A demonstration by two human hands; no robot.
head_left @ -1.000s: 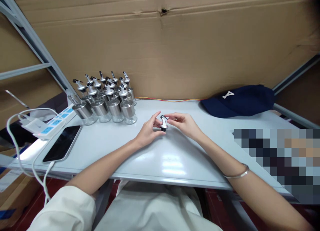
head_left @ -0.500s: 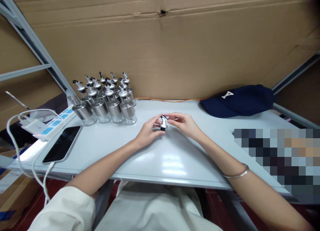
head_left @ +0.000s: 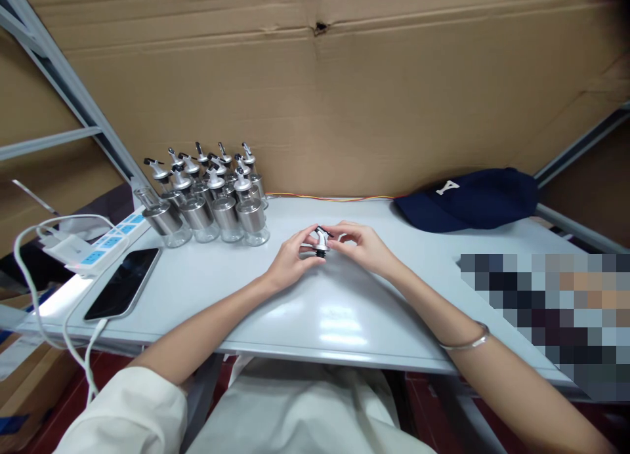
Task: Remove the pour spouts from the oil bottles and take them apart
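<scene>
Between my two hands is a silver pour spout (head_left: 322, 239) with a black flip lid on top and a black ribbed stopper below. My left hand (head_left: 291, 260) grips it from the left, with fingers near the lid and the thumb by the stopper. From the right, my right hand (head_left: 361, 245) pinches the spout's side near the collar and lid. Back left on the table stand several glass oil bottles (head_left: 251, 218) with steel bands, most topped by matching spouts. The front-left bottle (head_left: 165, 219) has an open neck without a spout.
A phone (head_left: 124, 283) with a charging cable lies on the left of the table (head_left: 295, 323), beside a white power strip (head_left: 105, 250). A navy cap (head_left: 472, 201) sits at the back right. Cardboard (head_left: 344, 100) walls the back; a blurred-out patch covers the right edge.
My right hand's fingers have shifted slightly lower and closer around the spout. My left hand and the bottles stay in place.
</scene>
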